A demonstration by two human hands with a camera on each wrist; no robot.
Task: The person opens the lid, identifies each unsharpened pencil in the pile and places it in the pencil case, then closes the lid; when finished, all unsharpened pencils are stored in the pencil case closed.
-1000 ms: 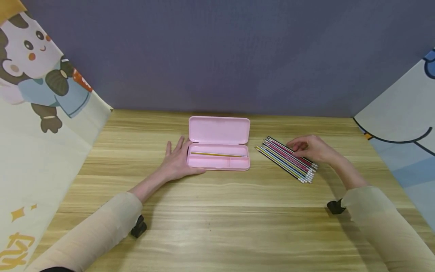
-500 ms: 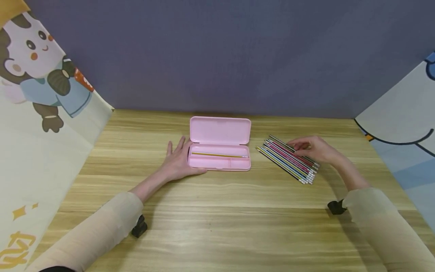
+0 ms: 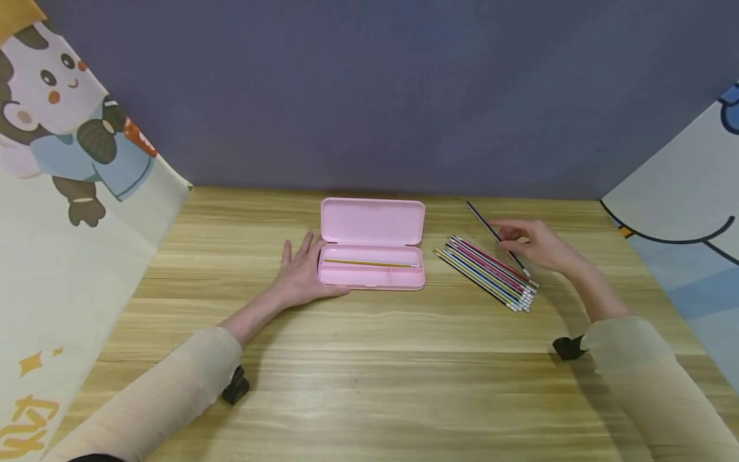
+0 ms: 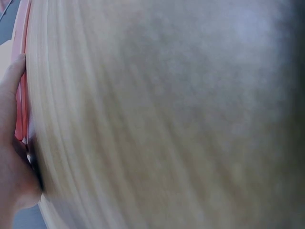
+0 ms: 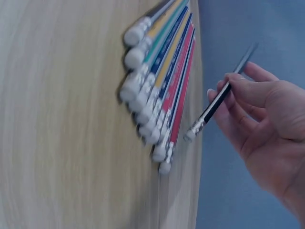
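Thumb and fingertips of my right hand (image 3: 543,247) pinch a black pencil (image 3: 482,219), raised just beyond the pencil pile (image 3: 482,274). In the right wrist view this pencil (image 5: 218,101) slants, its white eraser end low and its far end blurred. The pile holds several striped pencils in red, blue, yellow and black, eraser ends toward me. At the left end of an open pink pencil case (image 3: 372,221) rests my left hand (image 3: 300,279), fingers spread and thumb straight along the front edge. One yellow pencil (image 3: 369,262) lies in the case's long back compartment.
The wooden table (image 3: 369,366) ends at a dark blue-grey partition (image 3: 381,96) behind the case. Cartoon-printed panels stand at the left (image 3: 115,212) and right (image 3: 681,192) sides.
My right hand has drawn the black pencil off the far side of the pile and lifted it up and away. The left hand and case have stayed put.
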